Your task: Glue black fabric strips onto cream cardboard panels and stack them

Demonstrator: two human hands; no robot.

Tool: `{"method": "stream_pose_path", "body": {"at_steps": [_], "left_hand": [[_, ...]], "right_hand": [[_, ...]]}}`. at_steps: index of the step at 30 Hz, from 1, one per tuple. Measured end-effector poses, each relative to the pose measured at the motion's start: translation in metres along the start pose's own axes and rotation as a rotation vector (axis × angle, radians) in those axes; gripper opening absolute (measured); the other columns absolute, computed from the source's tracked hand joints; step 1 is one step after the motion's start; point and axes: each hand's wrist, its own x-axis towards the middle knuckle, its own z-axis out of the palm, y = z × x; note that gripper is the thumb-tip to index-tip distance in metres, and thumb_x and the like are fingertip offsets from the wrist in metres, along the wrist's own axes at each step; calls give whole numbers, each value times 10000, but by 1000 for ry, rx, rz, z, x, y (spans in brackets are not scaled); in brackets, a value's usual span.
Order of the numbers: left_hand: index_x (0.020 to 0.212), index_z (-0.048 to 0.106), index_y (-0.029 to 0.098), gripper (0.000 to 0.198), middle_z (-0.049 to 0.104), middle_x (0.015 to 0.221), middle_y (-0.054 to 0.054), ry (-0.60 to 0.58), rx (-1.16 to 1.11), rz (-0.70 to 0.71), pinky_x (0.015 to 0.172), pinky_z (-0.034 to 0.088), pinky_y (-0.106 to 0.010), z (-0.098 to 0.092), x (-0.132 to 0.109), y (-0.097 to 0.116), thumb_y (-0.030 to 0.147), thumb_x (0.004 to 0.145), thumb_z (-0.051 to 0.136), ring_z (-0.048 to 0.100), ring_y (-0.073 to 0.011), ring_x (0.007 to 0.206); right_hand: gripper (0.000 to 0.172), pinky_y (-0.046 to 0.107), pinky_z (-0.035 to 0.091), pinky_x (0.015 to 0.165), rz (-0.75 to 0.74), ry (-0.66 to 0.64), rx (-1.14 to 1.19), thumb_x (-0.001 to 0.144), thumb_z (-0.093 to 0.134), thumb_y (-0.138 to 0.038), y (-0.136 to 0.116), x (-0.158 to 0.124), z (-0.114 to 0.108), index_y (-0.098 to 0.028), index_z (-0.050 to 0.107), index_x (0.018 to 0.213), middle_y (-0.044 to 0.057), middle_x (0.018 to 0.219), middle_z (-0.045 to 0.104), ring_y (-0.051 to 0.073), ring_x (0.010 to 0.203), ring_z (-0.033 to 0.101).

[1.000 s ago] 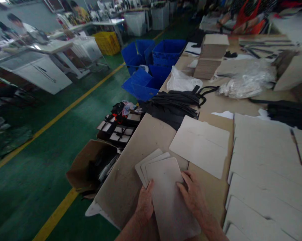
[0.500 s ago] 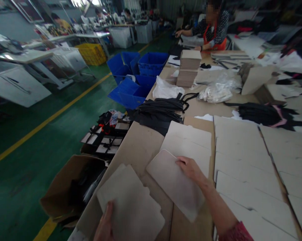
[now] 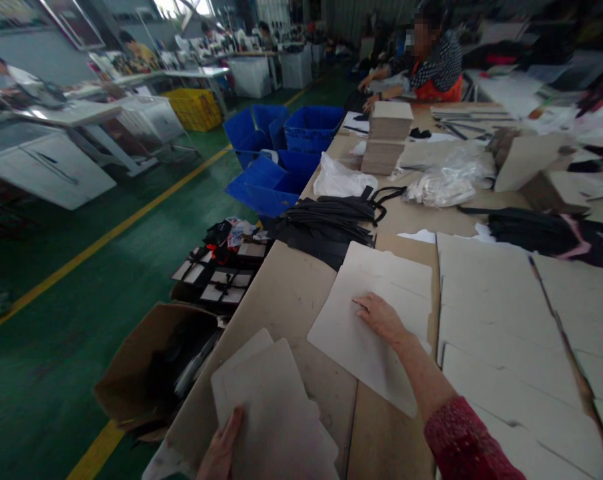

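Observation:
Pale grey boards with notched edges lie on the brown table [image 3: 301, 280]. My left hand [image 3: 224, 443] grips the left edge of a few stacked boards [image 3: 276, 407] at the near table edge, thumb on top, its other fingers hidden beneath. My right hand [image 3: 381, 318] rests on top of another board [image 3: 356, 347] at the centre, index finger extended and the others partly curled, holding nothing. That board overlaps a further one [image 3: 401, 273] behind it. Rows of similar boards [image 3: 496, 320] cover the right side.
Black fabric strips [image 3: 326, 223], a white plastic bag [image 3: 339, 177] and a board stack [image 3: 386, 137] are farther back. Blue bins [image 3: 271, 183] and an open carton [image 3: 131, 367] stand left of the table. A person [image 3: 436, 67] works at the far end.
The board my right hand held by its edge now lies flat against the pale board behind, and the hand is on top with its grip released. The boards at my left hand are fanned differently.

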Motion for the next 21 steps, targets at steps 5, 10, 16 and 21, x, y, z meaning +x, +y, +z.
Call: {"method": "stream_pose_path", "body": {"at_steps": [5,10,16,21], "left_hand": [[1229,563,152,561,740,969,-131,-56,10,80,736,607,-456,44,-18,0,357,754,781,725,-281,749],[1189,579,146,504,737,971,-129,-58,-2,141,722,606,-399,63,-17,-7,317,760,781,721,-250,742],[1169,587,129,471,733,988,-142,-76,7,145,700,606,-374,63,-12,-16,294,771,777,722,-243,744],[1172,603,140,478,741,941,-127,-69,1,82,725,606,-391,35,-10,-11,341,772,770,726,-263,771]], "right_hand": [[321,358,404,938,-40,104,14,968,469,-317,-41,-45,9,-177,642,1199,125,1122,638,248,1063,552],[226,517,269,1046,-56,321,-112,951,491,-269,-66,-103,35,-257,669,1091,73,1196,650,288,1197,486],[287,434,400,956,36,281,-47,928,483,-279,-24,-116,59,-177,649,1139,125,1198,636,273,1118,529],[429,467,356,1003,98,195,-33,878,567,-305,-19,-117,57,-190,559,1291,141,1333,555,309,1223,455]]}}
